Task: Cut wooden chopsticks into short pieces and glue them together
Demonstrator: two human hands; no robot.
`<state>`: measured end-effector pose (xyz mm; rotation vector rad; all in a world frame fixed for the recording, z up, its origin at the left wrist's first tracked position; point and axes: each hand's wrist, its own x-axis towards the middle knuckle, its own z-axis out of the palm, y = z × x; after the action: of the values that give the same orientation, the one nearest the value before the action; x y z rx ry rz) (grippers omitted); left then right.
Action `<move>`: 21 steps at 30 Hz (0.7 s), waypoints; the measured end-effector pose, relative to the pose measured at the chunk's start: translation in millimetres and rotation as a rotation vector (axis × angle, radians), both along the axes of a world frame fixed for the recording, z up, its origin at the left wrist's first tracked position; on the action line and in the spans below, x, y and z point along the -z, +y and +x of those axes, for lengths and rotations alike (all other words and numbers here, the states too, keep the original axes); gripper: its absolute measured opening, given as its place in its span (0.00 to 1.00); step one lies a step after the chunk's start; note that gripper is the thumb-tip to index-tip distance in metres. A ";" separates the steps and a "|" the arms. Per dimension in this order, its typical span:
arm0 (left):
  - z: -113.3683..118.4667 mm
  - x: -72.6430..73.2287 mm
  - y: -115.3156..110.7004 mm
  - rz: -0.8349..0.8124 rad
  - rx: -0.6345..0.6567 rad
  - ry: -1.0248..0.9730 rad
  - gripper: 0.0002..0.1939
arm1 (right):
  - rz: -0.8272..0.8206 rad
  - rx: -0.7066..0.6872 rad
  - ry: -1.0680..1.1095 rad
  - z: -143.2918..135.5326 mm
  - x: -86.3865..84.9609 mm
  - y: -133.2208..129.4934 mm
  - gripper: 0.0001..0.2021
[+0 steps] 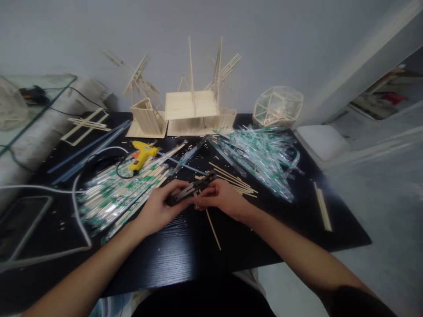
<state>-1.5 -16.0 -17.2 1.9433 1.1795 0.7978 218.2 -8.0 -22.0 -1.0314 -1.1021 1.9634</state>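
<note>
Grip of the left hand (165, 201) encloses a dark tool (185, 193); the right hand (225, 199) pinches a thin stick (213, 229) over the desk (175, 257). Packaged sticks (124, 196) and a glue gun (142, 154) crowd the left, wrappers (261, 154) the right; bare desk runs to the near edge.

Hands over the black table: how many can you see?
2. The left hand grips a dark tool over the table. The right hand is close beside it, just above a thin stick. No other hands show.
</note>
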 end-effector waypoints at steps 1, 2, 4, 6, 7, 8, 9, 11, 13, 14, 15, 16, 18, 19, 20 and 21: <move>-0.9 0.9 -0.9 0.049 0.005 0.021 0.17 | 0.012 0.024 0.009 0.2 0.8 0.4 0.23; -1.9 2.0 -1.8 0.098 0.018 0.042 0.20 | 0.024 0.041 0.020 0.5 1.9 0.8 0.23; -3.1 4.3 -3.5 0.181 0.063 0.080 0.24 | 0.044 0.053 0.047 1.3 4.6 1.6 0.22; -3.2 6.2 -4.8 0.254 0.105 0.101 0.25 | 0.062 0.045 0.059 2.0 6.8 1.6 0.21; -2.8 6.9 -5.3 0.288 0.119 0.107 0.24 | 0.070 0.046 0.060 2.2 7.4 1.3 0.20; -2.4 7.3 -5.7 0.313 0.127 0.111 0.23 | 0.078 0.051 0.056 2.4 7.4 0.8 0.19; -2.0 7.6 -6.0 0.327 0.124 0.111 0.23 | 0.085 0.056 0.051 2.4 6.9 0.4 0.19; -2.0 7.6 -6.2 0.325 0.091 0.110 0.25 | 0.096 0.065 0.038 2.4 5.0 -0.4 0.18; -3.1 7.3 -5.9 0.322 0.057 0.117 0.27 | 0.110 0.075 0.016 2.3 2.9 -0.7 0.18; -4.1 7.0 -5.6 0.333 0.051 0.125 0.27 | 0.115 0.075 0.007 2.2 2.2 -0.7 0.19; -5.1 6.7 -5.3 0.352 0.056 0.134 0.26 | 0.114 0.074 0.006 2.1 2.0 -0.6 0.19; -6.1 6.2 -4.8 0.375 0.067 0.144 0.25 | 0.105 0.070 0.014 2.0 2.1 -0.6 0.19; -7.4 4.9 -3.9 0.418 0.094 0.155 0.25 | 0.070 0.057 0.040 1.8 2.9 -0.5 0.20; -7.5 3.9 -3.5 0.436 0.104 0.159 0.26 | 0.050 0.054 0.050 1.6 3.4 -0.6 0.20; -7.4 2.9 -3.0 0.451 0.113 0.164 0.27 | 0.032 0.053 0.054 1.4 3.7 -0.7 0.20; -7.1 1.7 -2.6 0.465 0.124 0.167 0.27 | 0.013 0.053 0.055 1.2 3.8 -0.8 0.20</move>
<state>-8.6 -18.6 -18.9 2.4777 1.0168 0.9175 219.4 -8.8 -25.8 -0.9843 -1.0465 1.9290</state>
